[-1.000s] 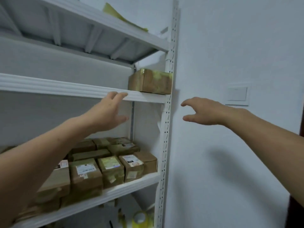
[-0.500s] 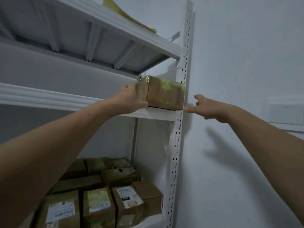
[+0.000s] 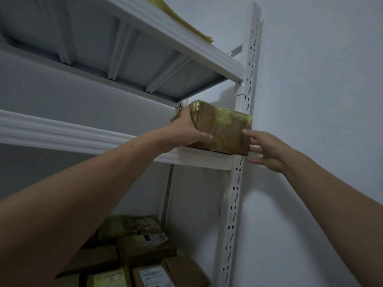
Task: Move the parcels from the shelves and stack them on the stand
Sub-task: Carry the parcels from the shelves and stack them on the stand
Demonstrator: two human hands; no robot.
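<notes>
While the brown cardboard parcel (image 3: 221, 129), wrapped in glossy yellowish tape, sits at the right end of the white metal shelf (image 3: 203, 157), the left hand (image 3: 186, 131) clasps its left end and the right hand (image 3: 267, 150), fingers spread, holds nothing beside it; it looks stiff, light and slick, so gripping both ends seems best.

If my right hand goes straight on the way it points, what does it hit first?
Probably the right end of the taped parcel; your right hand aims spread fingers at it, though depth is unclear.
</notes>
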